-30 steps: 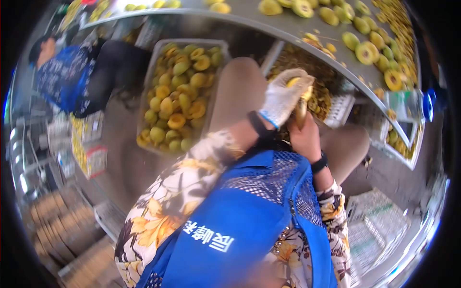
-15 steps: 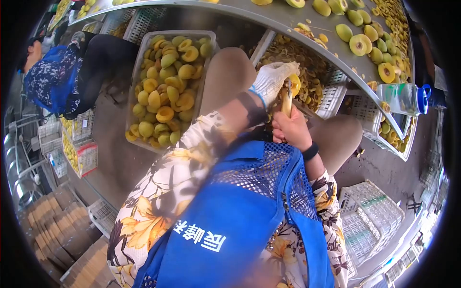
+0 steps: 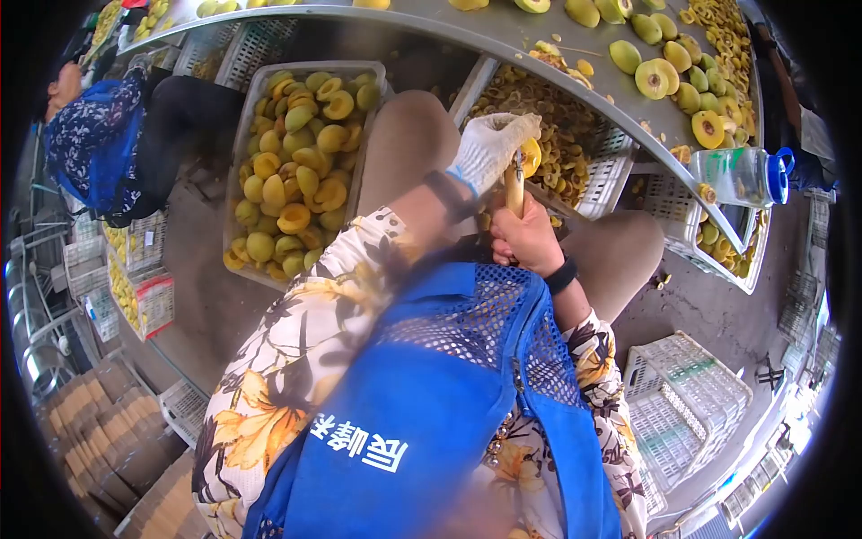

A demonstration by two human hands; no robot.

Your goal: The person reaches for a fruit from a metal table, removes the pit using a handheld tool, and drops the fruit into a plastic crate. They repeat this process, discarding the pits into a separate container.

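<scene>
My left hand, in a white work glove, is closed around a yellow peach half, which shows at the fingertips. In my bare right hand is a wooden-handled tool, gripped by its pale handle and pointing up. Its dark metal end meets the fruit beside the glove; the exact shape of that end is too small to make out. Both hands are above my lap, just in front of a crate of peach scraps. To the left of my knee stands a tub full of peach halves.
A metal table with peach halves and scraps runs across the top. A clear bottle with a blue lid sits at its edge. White crates stand at lower right. Another person in a blue vest is at far left.
The whole view has shifted slightly, so everything sits a little further left. Both hands keep their hold on the peach half and the tool, with little visible movement between them.
</scene>
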